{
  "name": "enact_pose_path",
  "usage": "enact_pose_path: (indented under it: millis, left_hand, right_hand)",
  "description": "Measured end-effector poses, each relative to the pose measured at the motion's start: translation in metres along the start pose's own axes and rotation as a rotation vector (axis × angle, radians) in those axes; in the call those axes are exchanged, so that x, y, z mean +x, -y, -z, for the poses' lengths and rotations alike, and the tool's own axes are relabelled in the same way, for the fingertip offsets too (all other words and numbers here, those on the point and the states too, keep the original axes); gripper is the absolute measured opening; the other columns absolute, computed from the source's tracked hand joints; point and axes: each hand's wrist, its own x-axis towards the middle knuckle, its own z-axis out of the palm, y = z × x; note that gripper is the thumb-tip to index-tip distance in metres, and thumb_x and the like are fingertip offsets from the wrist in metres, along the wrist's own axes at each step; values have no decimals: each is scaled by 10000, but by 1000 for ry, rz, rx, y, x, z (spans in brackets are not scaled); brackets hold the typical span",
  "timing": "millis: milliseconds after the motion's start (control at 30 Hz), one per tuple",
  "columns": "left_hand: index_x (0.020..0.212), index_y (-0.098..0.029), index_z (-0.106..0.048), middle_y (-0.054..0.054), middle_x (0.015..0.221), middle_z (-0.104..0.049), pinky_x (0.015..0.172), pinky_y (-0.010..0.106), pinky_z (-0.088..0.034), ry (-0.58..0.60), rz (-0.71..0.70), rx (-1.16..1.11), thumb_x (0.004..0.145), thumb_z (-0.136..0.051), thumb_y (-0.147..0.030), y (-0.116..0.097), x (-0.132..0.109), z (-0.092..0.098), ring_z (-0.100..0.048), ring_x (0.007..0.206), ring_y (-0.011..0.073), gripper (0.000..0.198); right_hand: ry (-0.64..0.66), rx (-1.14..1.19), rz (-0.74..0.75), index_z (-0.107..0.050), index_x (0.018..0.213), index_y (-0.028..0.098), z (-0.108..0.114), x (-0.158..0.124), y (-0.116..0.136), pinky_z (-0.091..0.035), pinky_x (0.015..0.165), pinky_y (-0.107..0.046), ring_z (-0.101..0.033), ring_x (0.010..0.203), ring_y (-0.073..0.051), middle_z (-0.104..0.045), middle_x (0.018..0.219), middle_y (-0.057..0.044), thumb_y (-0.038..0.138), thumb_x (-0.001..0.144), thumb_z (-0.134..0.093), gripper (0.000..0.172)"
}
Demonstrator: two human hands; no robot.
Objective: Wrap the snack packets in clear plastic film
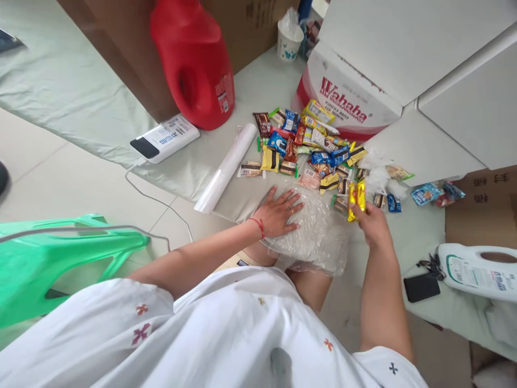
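Note:
My left hand lies flat, fingers spread, on the left part of a clear plastic bag spread at the front edge of the cloth-covered surface. Between the thumb and fingers of my right hand is a yellow snack packet, held just right of the bag. Beyond both hands lies a loose pile of small wrapped snacks, among them a yellow and black packet, a blue packet and a brown packet. Crumpled clear plastic sits at the pile's right side.
Left of the pile lies a white roll; behind it stand a red jug and a white device with a cable. A Wahaha carton backs the pile. At right are a white bottle and a black phone-like object. A green stool stands left.

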Motion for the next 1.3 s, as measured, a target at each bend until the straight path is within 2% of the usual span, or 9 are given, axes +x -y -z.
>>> enact_pose_path:
  millis: [167,267,467,667,800,900,1033,1167,1300]
  left_hand:
    - [1644,-287,-330,97,1732,-273,1251,722,39,35,4,-17,978,-442,-667,-1,2,0,-219,1609,357,775]
    - [1669,-247,-258,107,1733,-269,1249,726,45,42,1,-12,970,-431,-684,-1,2,1,-214,1609,365,843]
    - [1666,-174,-253,145,1729,-261,1260,703,35,60,-14,13,947,-476,-584,1,2,5,-217,1609,360,857]
    - [1658,-140,-263,162,1721,-269,1264,690,38,75,-40,6,944,-458,-471,4,1,7,-224,1612,337,811]
    - [1655,-149,-281,145,1719,-283,1266,689,24,68,-21,-10,986,-371,-396,4,1,8,-242,1610,320,718]
    - [1657,-169,-286,124,1719,-291,1268,693,12,57,-15,-15,997,-346,-355,2,2,8,-254,1606,317,688]
    - [1660,-197,-282,109,1713,-311,1279,673,8,45,5,-25,1006,-332,-331,1,3,8,-266,1605,297,669]
    - [1659,-185,-279,105,1718,-298,1289,646,13,49,9,-35,1018,-312,-335,1,2,8,-251,1612,269,659]
    - [1663,-194,-272,97,1717,-303,1299,615,18,34,4,-20,1016,-325,-329,2,1,6,-260,1609,266,664]
  right_hand:
    - [167,-129,181,-678,841,201,-32,-68,9,-412,643,-273,-543,713,-172,-594,797,-23,600,884,-626,405]
    - [238,-283,288,-729,1046,226,-36,-67,22,-416,683,-283,-613,846,-204,-645,972,-62,520,963,-571,344]
    - [438,-430,339,-721,1139,242,-40,-57,28,-448,728,-281,-634,992,-230,-664,1100,-76,409,924,-698,273]
    - [331,-243,394,-655,1327,244,-47,-64,11,-525,962,-391,-627,1170,-276,-663,1268,-105,487,950,-653,449]
    - [292,-148,415,-638,1371,222,-44,-62,11,-528,1005,-419,-620,1238,-281,-632,1372,-131,538,980,-576,506]
    - [191,-71,363,-694,1281,215,-34,-39,19,-554,888,-376,-685,1052,-246,-693,1286,-122,564,982,-539,485]
    - [11,-114,192,-761,1077,180,-15,23,42,-515,748,-322,-656,741,-203,-758,886,-69,457,980,-525,376]
    - [-116,-328,250,-772,1080,158,-17,105,75,-470,855,-325,-646,882,-214,-762,1008,-96,269,939,-592,253]
    - [-113,-501,462,-677,1255,-4,-46,174,102,-384,1016,-370,-549,1071,-200,-693,1196,-212,218,942,-626,388]
